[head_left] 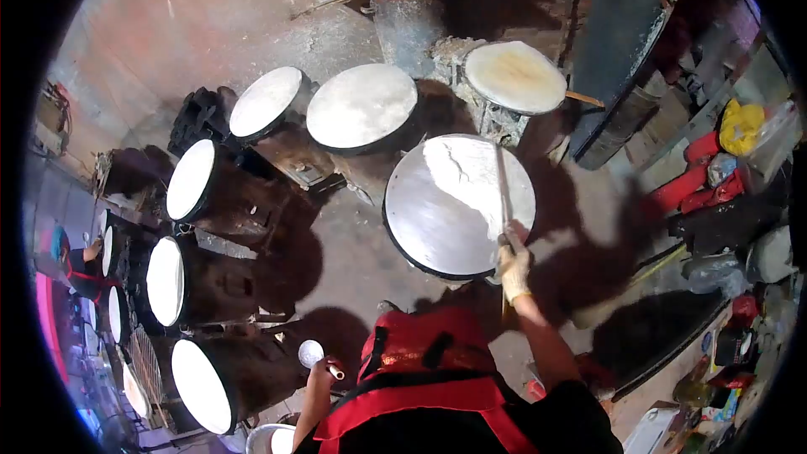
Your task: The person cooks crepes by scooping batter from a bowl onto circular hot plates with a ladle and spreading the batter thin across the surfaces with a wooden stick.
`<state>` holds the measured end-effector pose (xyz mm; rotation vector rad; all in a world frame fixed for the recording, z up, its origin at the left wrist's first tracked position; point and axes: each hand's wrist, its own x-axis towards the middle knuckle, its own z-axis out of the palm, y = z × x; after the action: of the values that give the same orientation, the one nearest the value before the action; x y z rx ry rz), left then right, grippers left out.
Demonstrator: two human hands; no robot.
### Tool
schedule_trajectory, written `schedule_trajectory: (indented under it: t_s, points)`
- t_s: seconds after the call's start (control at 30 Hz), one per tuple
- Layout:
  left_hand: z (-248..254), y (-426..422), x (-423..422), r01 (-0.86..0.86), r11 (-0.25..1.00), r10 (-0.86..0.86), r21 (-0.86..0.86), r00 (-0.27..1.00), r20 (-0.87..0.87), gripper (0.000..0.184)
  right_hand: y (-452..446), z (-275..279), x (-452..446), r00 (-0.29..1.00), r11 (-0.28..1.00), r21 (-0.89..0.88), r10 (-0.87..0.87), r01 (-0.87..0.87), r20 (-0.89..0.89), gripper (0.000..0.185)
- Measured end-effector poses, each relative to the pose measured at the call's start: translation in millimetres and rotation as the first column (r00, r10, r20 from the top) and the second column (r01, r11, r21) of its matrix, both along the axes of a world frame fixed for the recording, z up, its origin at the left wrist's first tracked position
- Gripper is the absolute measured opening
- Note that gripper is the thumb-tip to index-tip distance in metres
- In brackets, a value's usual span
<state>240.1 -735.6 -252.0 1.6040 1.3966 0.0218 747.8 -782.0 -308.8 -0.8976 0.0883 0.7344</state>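
My right hand (514, 269) clasps a stick (503, 185), my left hand (319, 375) a ladle (310, 353); white layer (462, 170) partly covers the round plate (427, 217), its left side uncovered.

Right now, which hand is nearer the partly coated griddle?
Right. The right hand is at the griddle's near edge, holding a stick across it; the left hand is apart, lower left in view, with a ladle.

To my right I see a yellow bag (741, 127) near red items (679, 190). Ahead of me stands a brick wall (545, 13).
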Motion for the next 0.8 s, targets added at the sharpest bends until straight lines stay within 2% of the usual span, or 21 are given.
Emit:
schedule_trajectory:
  t_s: [0.03,0.07,0.1,0.13,0.17,0.2,0.27,0.3,0.33,0.37,0.4,0.43,0.5,0.53,0.57,0.63,0.67,0.73,0.77,0.8]
  points:
    - [-15,-3,-16,0.072,0.996,-0.073,0.046,0.997,0.024,0.019,1,6,7,0.988,0.995,0.049,-0.084,0.091,-0.133,0.015]
    - [-29,-3,-29,0.147,0.984,-0.152,0.096,0.987,0.045,0.020,9,-1,7,0.994,0.999,0.039,0.029,-0.025,-0.104,0.014]
    - [-44,-3,-41,0.051,0.999,-0.052,0.011,0.985,0.166,0.021,16,-4,5,0.987,0.990,0.026,0.141,-0.140,-0.075,0.014]
    - [-60,-4,-52,-0.035,0.996,0.058,-0.086,0.959,0.277,0.023,22,-3,1,0.945,0.944,-0.067,0.316,-0.322,-0.088,0.015]
    - [-67,-3,-58,-0.108,0.976,0.173,-0.189,0.912,0.373,0.024,18,23,-9,0.909,0.889,-0.239,0.413,-0.391,0.049,0.018]
    - [7,-5,-14,0.061,0.996,-0.074,0.068,0.974,0.213,0.021,14,48,-19,0.841,0.810,-0.415,0.515,-0.414,0.166,0.022]
    - [2,-2,-12,-0.173,0.979,0.198,-0.110,0.935,0.295,0.024,-9,70,-19,0.729,0.718,-0.497,0.648,-0.488,0.220,0.029]
    - [-2,0,-11,-0.280,0.938,0.335,-0.205,0.887,0.317,0.025,-27,87,-9,0.703,0.639,-0.493,0.707,-0.590,0.074,0.033]
    - [-6,7,-10,-0.241,0.940,0.312,-0.243,0.895,0.318,0.026,-35,82,4,0.703,0.672,-0.457,0.699,-0.583,0.131,0.038]
    - [-9,14,-12,-0.204,0.938,0.290,-0.281,0.904,0.314,0.027,-38,48,22,0.759,0.756,-0.396,0.623,-0.521,0.191,0.042]
    - [-9,18,-15,-0.166,0.932,0.268,-0.323,0.914,0.303,0.028,-39,39,33,0.810,0.795,-0.410,0.554,-0.447,0.191,0.043]
    - [-11,21,-16,-0.216,0.891,0.369,-0.400,0.859,0.356,0.027,-35,37,41,0.856,0.827,-0.425,0.480,-0.368,0.193,0.044]
    - [-14,23,-12,-0.288,0.784,0.564,-0.550,0.702,0.435,0.026,-18,40,44,0.789,0.782,-0.458,0.567,-0.424,0.236,0.043]
    - [-7,22,-8,-0.317,0.769,0.593,-0.555,0.679,0.433,0.023,-12,40,42,0.750,0.756,-0.473,0.610,-0.453,0.257,0.042]
    - [0,21,-5,-0.346,0.753,0.621,-0.559,0.655,0.430,0.019,-19,62,37,0.687,0.651,-0.463,0.717,-0.601,0.115,0.042]
    - [6,25,0,-0.441,0.658,0.712,-0.611,0.628,0.313,0.017,-34,55,34,0.618,0.551,-0.544,0.783,-0.633,0.074,0.041]
    - [5,25,-2,-0.466,0.598,0.757,-0.652,0.595,0.270,0.017,-40,84,30,0.649,0.528,-0.523,0.758,-0.669,-0.066,0.043]
    - [-33,26,-35,-0.398,0.452,0.844,-0.798,0.481,0.238,0.019,-46,26,73,0.561,0.529,-0.453,0.824,-0.718,0.074,0.031]
    - [-25,26,-36,-0.354,0.374,0.880,-0.857,0.427,0.207,0.021,-41,32,68,0.509,0.679,-0.462,0.734,-0.570,0.451,0.030]
    - [-21,20,-32,-0.370,0.163,0.979,-0.914,0.177,0.103,0.020,-35,40,70,0.605,0.666,-0.533,0.729,-0.521,0.321,0.034]
